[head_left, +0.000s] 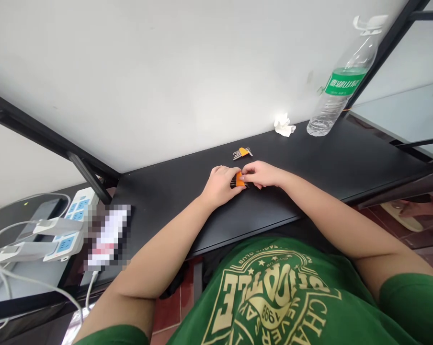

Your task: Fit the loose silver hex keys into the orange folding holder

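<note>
An orange hex key holder [240,179] with dark keys in it sits between my two hands, just above the black tabletop or on it. My left hand [222,184] grips it from the left, thumb at the near edge and fingers at the far edge. From the right, my right hand [261,174] closes its thumb and fingers at the holder's right side; whether it also pinches a single key I cannot tell. Behind my hands lies a second hex key set [243,153], an orange holder with silver keys, untouched on the table.
Toward the wall stand a crumpled white tissue [284,125] and a large clear bottle [340,84] with a green label. At left are a blurred-out phone [108,235] and a white power strip [73,223] with chargers and cables. Black frame posts [40,129] flank the table [159,191].
</note>
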Tool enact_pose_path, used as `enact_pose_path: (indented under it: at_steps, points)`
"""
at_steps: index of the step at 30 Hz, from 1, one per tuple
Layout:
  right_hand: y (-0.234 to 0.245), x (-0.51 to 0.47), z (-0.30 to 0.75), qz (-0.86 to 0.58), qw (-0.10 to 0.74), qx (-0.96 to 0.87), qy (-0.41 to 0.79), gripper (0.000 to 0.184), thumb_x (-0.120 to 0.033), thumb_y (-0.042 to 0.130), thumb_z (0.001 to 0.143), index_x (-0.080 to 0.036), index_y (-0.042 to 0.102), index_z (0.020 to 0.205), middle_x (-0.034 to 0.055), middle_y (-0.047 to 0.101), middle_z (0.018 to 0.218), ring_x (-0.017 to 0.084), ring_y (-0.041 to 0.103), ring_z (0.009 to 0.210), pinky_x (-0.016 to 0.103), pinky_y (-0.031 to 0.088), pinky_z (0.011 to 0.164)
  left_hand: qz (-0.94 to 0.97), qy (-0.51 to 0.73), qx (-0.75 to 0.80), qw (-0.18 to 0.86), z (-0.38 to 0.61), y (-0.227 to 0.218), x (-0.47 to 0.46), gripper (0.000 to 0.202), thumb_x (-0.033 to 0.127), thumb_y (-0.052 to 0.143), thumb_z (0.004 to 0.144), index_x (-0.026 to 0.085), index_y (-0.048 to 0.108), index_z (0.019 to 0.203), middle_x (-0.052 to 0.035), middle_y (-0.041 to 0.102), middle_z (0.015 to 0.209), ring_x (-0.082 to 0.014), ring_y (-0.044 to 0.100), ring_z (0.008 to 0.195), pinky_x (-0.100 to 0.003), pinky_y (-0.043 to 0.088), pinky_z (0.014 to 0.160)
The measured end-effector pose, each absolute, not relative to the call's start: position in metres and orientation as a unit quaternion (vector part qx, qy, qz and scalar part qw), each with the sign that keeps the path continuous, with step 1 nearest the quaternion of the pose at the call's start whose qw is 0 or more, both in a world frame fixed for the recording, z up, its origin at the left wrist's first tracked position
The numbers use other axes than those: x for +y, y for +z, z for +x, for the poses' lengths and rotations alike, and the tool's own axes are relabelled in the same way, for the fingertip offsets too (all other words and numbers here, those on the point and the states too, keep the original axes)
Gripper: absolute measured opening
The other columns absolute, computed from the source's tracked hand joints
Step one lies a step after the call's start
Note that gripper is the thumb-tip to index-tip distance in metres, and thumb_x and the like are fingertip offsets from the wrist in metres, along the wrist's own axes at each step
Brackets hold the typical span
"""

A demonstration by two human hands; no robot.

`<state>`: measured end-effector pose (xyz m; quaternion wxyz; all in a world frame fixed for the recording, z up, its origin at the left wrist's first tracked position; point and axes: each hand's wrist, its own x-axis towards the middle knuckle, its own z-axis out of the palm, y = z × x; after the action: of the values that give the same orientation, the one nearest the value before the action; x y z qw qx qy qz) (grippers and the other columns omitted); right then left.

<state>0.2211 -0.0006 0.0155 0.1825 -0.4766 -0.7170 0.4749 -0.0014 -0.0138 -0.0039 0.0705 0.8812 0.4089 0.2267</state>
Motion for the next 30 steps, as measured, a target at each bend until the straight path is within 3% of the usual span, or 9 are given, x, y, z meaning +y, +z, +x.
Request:
enact_pose_path:
  at_steps: [5, 10, 15, 17, 21, 26, 28, 30]
  points:
    - [0.013, 0.019, 0.237, -0.558, 0.229, -0.711, 0.361, 0.028, -0.049, 0.068, 0.092, -0.022, 0.072, 0.097, 0.0018, 0.074, 0.090, 0.011, 0.058, 0.051, 0.028, 0.048, 0.057, 0.859, 0.207, 0.465, 0.058, -0.012, -0.004, -0.004, 0.044, 0.044, 0.078, 0.085, 0.024, 0.068, 0.122, -0.0093, 0.074, 0.109, -0.0314, 0.067, 0.110, -0.054, 0.044, 0.111]
    - [0.007, 0.058, 0.247, -0.622, 0.259, -0.691, 0.262, 0.028, -0.041, 0.068, 0.090, -0.021, 0.071, 0.109, 0.0058, 0.073, 0.104, 0.016, 0.065, 0.076, 0.028, 0.048, 0.068, 0.800, 0.198, 0.563, 0.059, -0.028, -0.007, 0.011, 0.038, 0.045, 0.071, 0.089, 0.025, 0.068, 0.122, -0.0113, 0.074, 0.118, -0.0394, 0.060, 0.124, -0.061, 0.047, 0.103]
    - [0.003, 0.083, 0.234, -0.608, 0.183, -0.750, 0.185, 0.033, -0.036, 0.070, 0.087, -0.020, 0.068, 0.116, 0.0096, 0.070, 0.110, 0.022, 0.065, 0.092, 0.029, 0.045, 0.069, 0.757, 0.275, 0.592, -0.001, -0.032, -0.008, 0.014, 0.053, 0.024, 0.062, 0.089, 0.020, 0.055, 0.142, -0.0166, 0.058, 0.149, -0.0423, 0.045, 0.143, -0.065, 0.042, 0.111]
    - [0.002, 0.084, 0.228, -0.616, 0.160, -0.752, 0.173, 0.029, -0.032, 0.069, 0.087, -0.021, 0.065, 0.113, 0.0085, 0.071, 0.106, 0.022, 0.065, 0.087, 0.029, 0.042, 0.064, 0.769, 0.310, 0.559, -0.006, -0.031, -0.006, 0.011, 0.049, 0.022, 0.061, 0.090, 0.020, 0.057, 0.138, -0.0150, 0.062, 0.145, -0.0382, 0.049, 0.139, -0.059, 0.044, 0.111]
    - [0.002, 0.067, 0.221, -0.621, 0.129, -0.756, 0.161, 0.028, -0.028, 0.069, 0.084, -0.023, 0.056, 0.108, 0.0076, 0.071, 0.096, 0.023, 0.063, 0.074, 0.030, 0.037, 0.057, 0.820, 0.284, 0.495, 0.050, -0.023, -0.004, 0.001, 0.030, 0.029, 0.061, 0.095, 0.021, 0.066, 0.122, -0.0101, 0.072, 0.116, -0.0284, 0.066, 0.112, -0.045, 0.054, 0.101]
    - [0.003, 0.020, 0.213, -0.571, 0.117, -0.794, 0.171, 0.023, -0.028, 0.069, 0.084, -0.024, 0.052, 0.099, 0.0062, 0.070, 0.090, 0.023, 0.063, 0.071, 0.030, 0.036, 0.057, 0.850, 0.196, 0.482, 0.088, -0.008, -0.007, -0.011, 0.060, 0.046, 0.076, 0.086, 0.020, 0.061, 0.137, -0.0134, 0.068, 0.125, -0.0335, 0.063, 0.120, -0.049, 0.053, 0.101]
    - [0.003, 0.004, 0.209, -0.555, 0.121, -0.804, 0.179, 0.023, -0.027, 0.070, 0.083, -0.024, 0.052, 0.098, 0.0053, 0.071, 0.091, 0.022, 0.063, 0.072, 0.030, 0.036, 0.057, 0.848, 0.190, 0.485, 0.095, -0.003, -0.007, -0.014, 0.060, 0.052, 0.078, 0.083, 0.021, 0.064, 0.133, -0.0128, 0.067, 0.123, -0.0340, 0.062, 0.118, -0.049, 0.053, 0.099]
    - [0.002, -0.008, 0.205, -0.552, 0.131, -0.802, 0.184, 0.021, -0.026, 0.069, 0.083, -0.024, 0.053, 0.097, 0.0044, 0.071, 0.089, 0.021, 0.063, 0.072, 0.030, 0.035, 0.057, 0.838, 0.193, 0.497, 0.112, -0.001, -0.007, -0.015, 0.048, 0.050, 0.078, 0.081, 0.023, 0.070, 0.121, -0.0103, 0.068, 0.116, -0.0324, 0.064, 0.112, -0.048, 0.054, 0.095]
